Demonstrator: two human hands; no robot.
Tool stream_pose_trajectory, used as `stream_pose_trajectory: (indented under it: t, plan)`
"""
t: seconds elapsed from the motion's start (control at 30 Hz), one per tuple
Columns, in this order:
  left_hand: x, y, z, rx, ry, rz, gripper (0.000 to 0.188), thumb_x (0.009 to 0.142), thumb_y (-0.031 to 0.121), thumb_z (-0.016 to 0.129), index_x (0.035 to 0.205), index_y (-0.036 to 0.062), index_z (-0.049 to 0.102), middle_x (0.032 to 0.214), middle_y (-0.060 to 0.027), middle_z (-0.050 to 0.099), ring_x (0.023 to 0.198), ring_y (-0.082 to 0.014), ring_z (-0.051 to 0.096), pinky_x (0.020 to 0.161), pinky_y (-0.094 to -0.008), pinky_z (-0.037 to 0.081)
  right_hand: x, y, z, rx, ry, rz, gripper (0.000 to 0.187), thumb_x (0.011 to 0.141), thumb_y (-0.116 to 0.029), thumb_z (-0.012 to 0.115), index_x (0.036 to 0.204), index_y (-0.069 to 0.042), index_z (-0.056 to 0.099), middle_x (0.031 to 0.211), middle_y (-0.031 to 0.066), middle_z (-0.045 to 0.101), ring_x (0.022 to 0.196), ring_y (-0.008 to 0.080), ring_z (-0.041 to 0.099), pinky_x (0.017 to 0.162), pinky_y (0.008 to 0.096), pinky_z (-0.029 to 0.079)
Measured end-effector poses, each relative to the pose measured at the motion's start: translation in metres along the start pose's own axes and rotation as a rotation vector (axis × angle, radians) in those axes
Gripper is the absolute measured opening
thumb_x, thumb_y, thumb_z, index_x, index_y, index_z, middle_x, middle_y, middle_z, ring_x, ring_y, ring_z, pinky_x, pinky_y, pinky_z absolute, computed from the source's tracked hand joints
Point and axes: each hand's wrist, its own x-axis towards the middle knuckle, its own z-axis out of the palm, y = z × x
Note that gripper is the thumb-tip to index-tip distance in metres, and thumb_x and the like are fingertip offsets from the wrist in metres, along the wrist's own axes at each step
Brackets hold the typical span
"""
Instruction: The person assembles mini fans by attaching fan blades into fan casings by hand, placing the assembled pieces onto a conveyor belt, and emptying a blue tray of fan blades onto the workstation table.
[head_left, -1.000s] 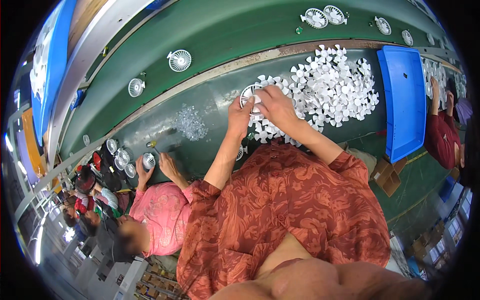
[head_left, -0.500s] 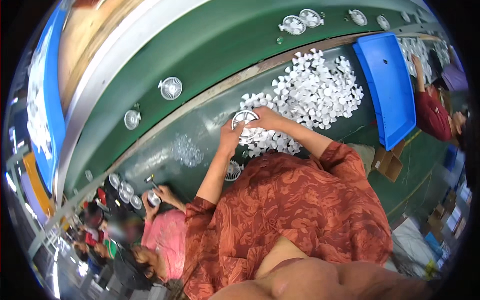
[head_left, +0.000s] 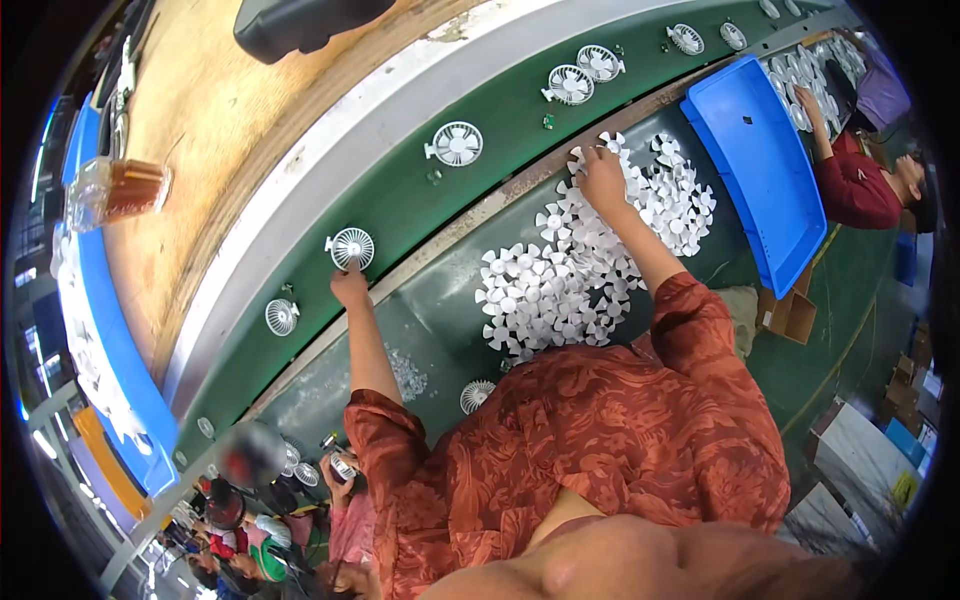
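My left hand point(head_left: 350, 288) reaches out over the green belt, fingers closed on the near rim of a round white fan housing point(head_left: 352, 246). At the far end of a heap of white fan blades point(head_left: 560, 275), my right hand point(head_left: 603, 182) has its fingers bent down around a single white fan blade point(head_left: 577, 160); the fingertips are partly hidden. A round white grille point(head_left: 477, 396) lies on the dark worktop close to my body. Beside it is a scatter of small clear pieces point(head_left: 405, 375).
Along the belt point(head_left: 400, 215) sit more fan housings point(head_left: 458, 144) and small green parts point(head_left: 548, 122). A blue tray point(head_left: 765, 170) stands right of the heap. Co-workers sit on both sides. On the wooden ledge beyond is a glass mug of brown drink point(head_left: 125, 187).
My hands have parted from the round fan they held together. My left moved out to the belt; my right moved to the heap's far end. The view has shifted, showing more ledge.
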Motion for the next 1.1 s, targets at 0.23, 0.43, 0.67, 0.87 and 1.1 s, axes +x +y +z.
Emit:
stream_pose_trajectory:
  t: [0.23,0.43,0.67,0.87,1.1]
  plan:
    - [-0.038,0.037,0.027,-0.152,-0.023,-0.092,0.013,0.079,0.002,0.053,0.09,-0.0015,0.058,0.08,-0.0104,0.062,0.063,-0.0202,0.062,0.046,-0.0322,0.053,0.004,0.013,0.016,-0.15,0.018,-0.079,0.021,0.071,-0.009,0.06,0.091,-0.003,0.06,0.087,0.0157,0.057,0.082,0.0332,0.059,0.066,0.0415,0.052]
    - [-0.108,0.048,0.021,-0.259,-0.27,-0.247,0.025,0.087,0.003,0.054,0.111,-0.0011,0.055,0.101,-0.0127,0.064,0.081,-0.0224,0.066,0.06,-0.0308,0.058,0.001,0.013,0.008,0.996,-0.263,0.587,0.02,0.08,-0.01,0.063,0.097,0.0,0.062,0.079,0.0079,0.064,0.061,0.0163,0.062,0.058,0.0306,0.053]
    - [-0.182,0.023,0.025,-0.381,-0.413,-0.47,0.02,0.091,0.015,0.056,0.105,0.001,0.058,0.091,-0.0099,0.066,0.069,-0.0193,0.065,0.052,-0.0281,0.055,-0.014,0.027,0.016,0.238,-0.218,0.223,0.029,0.073,-0.015,0.071,0.097,-0.001,0.062,0.083,0.0197,0.065,0.072,0.0365,0.065,0.065,0.0418,0.052]
    - [-0.215,0.026,0.033,-0.414,-0.455,-0.502,0.03,0.093,0.019,0.056,0.114,-0.0021,0.053,0.102,-0.0112,0.065,0.084,-0.0213,0.067,0.066,-0.0338,0.057,-0.013,0.009,0.005,0.04,-0.177,0.061,0.037,0.071,-0.012,0.068,0.106,-0.007,0.059,0.097,0.0173,0.059,0.09,0.0355,0.06,0.072,0.0454,0.051]
    - [-0.242,0.057,0.049,-0.529,-0.619,-0.503,0.032,0.093,0.022,0.056,0.115,-0.0013,0.054,0.103,-0.0129,0.065,0.085,-0.0215,0.067,0.065,-0.0334,0.06,-0.008,0.011,0.036,-0.093,-0.349,-0.06,0.034,0.071,-0.016,0.066,0.104,-0.009,0.061,0.093,0.0166,0.061,0.082,0.0354,0.063,0.069,0.0436,0.052]
